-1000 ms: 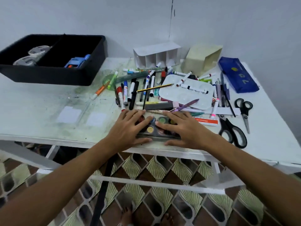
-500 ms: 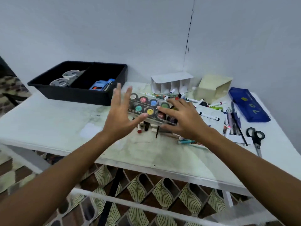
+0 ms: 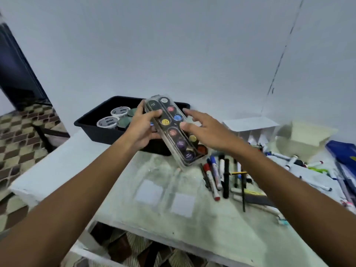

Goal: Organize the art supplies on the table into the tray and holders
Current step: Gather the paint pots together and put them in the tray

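My left hand (image 3: 143, 130) grips the paint set (image 3: 174, 131) from its left edge: thumb curled over the clear lid, fingers wrapped behind and under it. Set is off the table, tilted, long axis running from far-left down to near-right, its far end over the black tray (image 3: 90, 125) and its near end over the table (image 3: 192, 224) in front of the tray. Colour pans visible through the lid: yellow, blue, red, purple, orange, some dark ones.

My right hand (image 3: 204, 130) is on the set's right side, fingers spread and mostly straight, thumb tip touching the lid near the middle; index finger reaches past the right edge. No wrap around it that I can see.

Tray sits at the far-left of the table, against the wall. Two white-lidded tubs (image 3: 113, 118) in its left part, darker lids just beside them.

Markers (image 3: 217, 176) lie in a loose row on the table just beside the set's near end, more pens scattered to the right. White divided holder (image 3: 250, 128) behind my right wrist, cream box (image 3: 306, 139) right of it, blue pouch (image 3: 342, 153) at the far-right edge. Frame is motion-blurred, labels unreadable.
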Demonstrator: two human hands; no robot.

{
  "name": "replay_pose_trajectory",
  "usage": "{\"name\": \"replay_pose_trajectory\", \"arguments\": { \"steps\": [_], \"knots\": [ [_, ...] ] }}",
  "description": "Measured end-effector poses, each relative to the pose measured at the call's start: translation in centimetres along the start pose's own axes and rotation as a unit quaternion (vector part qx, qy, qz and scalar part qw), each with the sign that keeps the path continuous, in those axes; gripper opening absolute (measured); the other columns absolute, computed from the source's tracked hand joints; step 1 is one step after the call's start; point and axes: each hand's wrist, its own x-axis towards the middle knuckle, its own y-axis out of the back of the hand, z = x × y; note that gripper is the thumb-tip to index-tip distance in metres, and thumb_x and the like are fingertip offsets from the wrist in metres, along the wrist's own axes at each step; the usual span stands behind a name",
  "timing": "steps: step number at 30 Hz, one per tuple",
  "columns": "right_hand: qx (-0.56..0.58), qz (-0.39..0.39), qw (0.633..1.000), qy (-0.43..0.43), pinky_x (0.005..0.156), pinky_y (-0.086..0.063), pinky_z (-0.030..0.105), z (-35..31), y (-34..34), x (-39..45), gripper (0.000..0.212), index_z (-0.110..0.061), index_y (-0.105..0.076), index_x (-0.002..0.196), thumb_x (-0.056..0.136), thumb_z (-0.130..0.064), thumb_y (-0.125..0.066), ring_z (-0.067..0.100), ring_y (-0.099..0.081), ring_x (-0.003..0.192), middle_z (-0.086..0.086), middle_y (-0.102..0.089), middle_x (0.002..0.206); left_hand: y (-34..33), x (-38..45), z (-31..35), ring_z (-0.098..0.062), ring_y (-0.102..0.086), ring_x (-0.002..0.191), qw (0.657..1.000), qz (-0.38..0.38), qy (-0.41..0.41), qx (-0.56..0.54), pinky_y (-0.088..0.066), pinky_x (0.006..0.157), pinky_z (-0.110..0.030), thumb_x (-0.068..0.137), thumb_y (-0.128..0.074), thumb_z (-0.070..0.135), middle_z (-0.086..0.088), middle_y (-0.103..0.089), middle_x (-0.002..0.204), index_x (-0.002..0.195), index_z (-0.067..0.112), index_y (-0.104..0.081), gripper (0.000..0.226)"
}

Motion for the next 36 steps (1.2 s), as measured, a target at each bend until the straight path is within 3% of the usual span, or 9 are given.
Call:
{"name": "replay_pose_trajectory", "arguments": {
  "steps": [3, 6, 12, 15, 20, 24, 27, 31, 36],
  "knots": [
    [0.128, -0.061, 0.986, -0.091, 0.071, -0.050, 0.027, -0.5, -0.5, 5.6, 0.063, -0.037, -0.032, 0.146, 0.092, -0.026, -0.062, 0.012, -0.063, 0.090, -0.004, -0.065, 0.112, 3.3, 4.1, 1.6, -0.026, -0.070, 0.069, 0.998, -0.058, 0.032, 0.022, -0.056, 0.053, -0.040, 0.094, -0.054, 0.008, -0.009, -0.070, 0.091, 0.126, 0.021, -0.045, 0.036],
    [0.207, -0.133, 0.962, -0.123, 0.072, -0.053, 0.036, -0.1, -2.2, 10.3, 0.063, -0.040, -0.041, 0.140, 0.088, -0.014, -0.066, 0.017, -0.069, 0.079, -0.001, -0.073, 0.103, 5.7, 7.9, 2.7, -0.026, -0.071, 0.075, 0.992, -0.105, 0.058, 0.032, -0.058, 0.060, -0.042, 0.095, -0.055, 0.010, -0.011, -0.069, 0.098, 0.122, 0.021, -0.048, 0.031],
    [0.390, -0.080, 0.897, -0.191, 0.069, -0.059, 0.047, 2.1, -5.5, 16.8, 0.088, -0.032, -0.034, 0.146, 0.073, -0.001, -0.071, 0.033, -0.065, 0.095, 0.013, -0.068, 0.118, 9.1, 13.7, 3.6, -0.028, -0.069, 0.097, 0.968, -0.137, 0.079, 0.194, -0.057, 0.081, -0.049, 0.098, -0.054, 0.031, -0.010, -0.065, 0.119, 0.139, 0.026, -0.038, 0.045],
    [0.379, -0.028, 0.899, -0.217, 0.060, -0.058, 0.041, 2.8, -7.0, 18.9, 0.082, -0.035, -0.030, 0.147, 0.083, 0.002, -0.066, 0.024, -0.068, 0.080, 0.009, -0.069, 0.110, 12.4, 15.8, 3.0, -0.020, -0.055, 0.119, 0.885, -0.143, 0.006, 0.443, -0.047, 0.101, -0.044, 0.086, -0.052, 0.066, -0.001, -0.051, 0.136, 0.150, 0.031, -0.024, 0.078],
    [0.351, 0.040, 0.898, -0.262, 0.077, -0.055, 0.053, 4.3, -10.2, 21.5, 0.057, -0.035, -0.046, 0.132, 0.091, 0.002, -0.059, 0.024, -0.068, 0.081, 0.007, -0.068, 0.102, 17.8, 15.9, -0.1, -0.008, -0.024, 0.142, 0.773, -0.267, -0.114, 0.564, -0.023, 0.117, -0.034, 0.065, -0.050, 0.085, 0.005, -0.028, 0.156, 0.149, 0.030, -0.030, 0.103],
    [0.327, 0.051, 0.897, -0.293, 0.069, -0.056, 0.047, 5.1, -12.2, 22.3, 0.067, -0.030, -0.036, 0.143, 0.090, 0.002, -0.060, 0.027, -0.066, 0.090, 0.009, -0.064, 0.114, 19.6, 15.9, -2.8, -0.011, -0.003, 0.148, 0.692, -0.289, -0.150, 0.645, -0.012, 0.120, -0.047, 0.057, -0.039, 0.098, 0.009, -0.009, 0.161, 0.152, 0.036, -0.017, 0.116],
    [0.300, 0.034, 0.904, -0.303, 0.080, -0.054, 0.059, 5.3, -13.3, 22.7, 0.075, -0.032, -0.032, 0.147, 0.088, 0.001, -0.064, 0.031, -0.069, 0.092, 0.011, -0.064, 0.117, 19.8, 16.0, -3.3, -0.008, 0.006, 0.147, 0.672, -0.282, -0.190, 0.658, -0.006, 0.121, -0.048, 0.059, -0.035, 0.097, 0.008, -0.006, 0.161, 0.153, 0.031, -0.014, 0.117],
    [0.275, 0.023, 0.914, -0.298, 0.078, -0.056, 0.055, 4.7, -14.2, 23.5, 0.085, -0.035, -0.019, 0.151, 0.088, -0.002, -0.065, 0.030, -0.070, 0.088, 0.012, -0.063, 0.119, 19.8, 15.9, -3.8, -0.007, 0.014, 0.146, 0.662, -0.261, -0.214, 0.670, 0.002, 0.120, -0.046, 0.061, -0.032, 0.097, 0.007, -0.006, 0.162, 0.154, 0.022, -0.014, 0.121],
    [0.218, 0.011, 0.931, -0.292, 0.074, -0.057, 0.051, 4.1, -15.2, 24.3, 0.054, -0.024, -0.035, 0.130, 0.089, -0.007, -0.066, 0.029, -0.069, 0.083, 0.011, -0.064, 0.107, 19.7, 15.7, -4.1, -0.010, 0.018, 0.146, 0.658, -0.244, -0.212, 0.680, 0.004, 0.120, -0.046, 0.060, -0.029, 0.098, 0.003, -0.008, 0.162, 0.154, 0.015, -0.014, 0.127]
  ]
}}
